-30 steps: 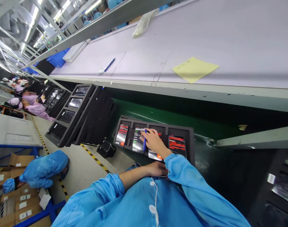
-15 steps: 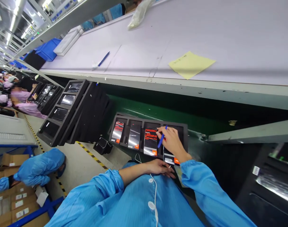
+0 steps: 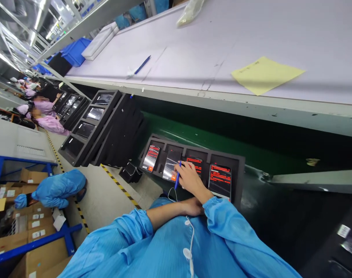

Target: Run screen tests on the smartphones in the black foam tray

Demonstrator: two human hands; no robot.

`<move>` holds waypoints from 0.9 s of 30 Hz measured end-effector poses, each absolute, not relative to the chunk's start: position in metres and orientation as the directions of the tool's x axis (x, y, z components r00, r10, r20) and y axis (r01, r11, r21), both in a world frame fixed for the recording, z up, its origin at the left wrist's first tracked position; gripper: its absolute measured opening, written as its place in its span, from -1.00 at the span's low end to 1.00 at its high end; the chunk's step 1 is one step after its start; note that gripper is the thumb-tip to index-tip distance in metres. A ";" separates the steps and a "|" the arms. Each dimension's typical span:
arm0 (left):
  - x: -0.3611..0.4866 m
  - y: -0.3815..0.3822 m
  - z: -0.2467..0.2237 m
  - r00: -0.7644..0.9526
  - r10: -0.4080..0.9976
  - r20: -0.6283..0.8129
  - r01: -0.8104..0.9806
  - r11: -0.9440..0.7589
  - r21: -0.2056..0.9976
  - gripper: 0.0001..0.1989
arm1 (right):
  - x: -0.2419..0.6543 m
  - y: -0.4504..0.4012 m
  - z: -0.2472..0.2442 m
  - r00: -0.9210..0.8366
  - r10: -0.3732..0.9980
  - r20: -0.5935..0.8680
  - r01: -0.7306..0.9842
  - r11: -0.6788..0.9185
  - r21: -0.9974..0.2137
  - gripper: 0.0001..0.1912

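Note:
A black foam tray point(image 3: 204, 152) holds a row of phones below the bench. My right hand point(image 3: 189, 175) grips a blue pen point(image 3: 178, 175) and hovers over the second phone point(image 3: 170, 164) and the third phone point(image 3: 197, 164). The leftmost phone point(image 3: 151, 158) and the rightmost phone point(image 3: 220, 179) show red text on their screens. My left hand point(image 3: 195, 207) lies at my waist under my right forearm, its fingers hidden.
Stacked black trays with phones point(image 3: 85, 129) stand at the left. On the white bench point(image 3: 193, 58) lie a yellow paper point(image 3: 265, 75), another blue pen point(image 3: 143, 64) and a plastic bag point(image 3: 190, 11). A person in blue point(image 3: 60, 189) bends over cardboard boxes point(image 3: 39, 220).
My right hand has moved left with the pen, from the rightmost phone to the second and third phones. My left hand's fingers are now covered by my right arm. The view has shifted.

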State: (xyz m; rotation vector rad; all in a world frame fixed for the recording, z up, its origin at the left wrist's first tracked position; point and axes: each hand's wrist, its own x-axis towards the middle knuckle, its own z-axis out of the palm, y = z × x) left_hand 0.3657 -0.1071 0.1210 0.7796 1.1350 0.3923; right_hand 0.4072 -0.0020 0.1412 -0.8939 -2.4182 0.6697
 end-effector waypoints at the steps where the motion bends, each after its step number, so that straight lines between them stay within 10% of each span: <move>1: 0.366 -0.109 0.118 0.391 0.646 -0.656 0.081 0.685 0.724 -0.59 | 0.408 -0.001 0.140 -0.664 0.702 0.257 0.466 0.658 -0.591 -0.77; 14: 0.369 -0.108 0.118 0.437 0.508 -0.742 -0.039 0.835 0.549 -0.61 | 0.506 0.043 0.129 -0.191 0.930 0.315 0.618 0.363 -0.698 -0.73; 27: 0.384 -0.105 0.121 0.220 0.591 -0.776 -0.275 0.801 0.532 -0.52 | 0.531 0.043 0.114 -0.231 0.933 0.278 0.665 0.359 -0.654 -0.59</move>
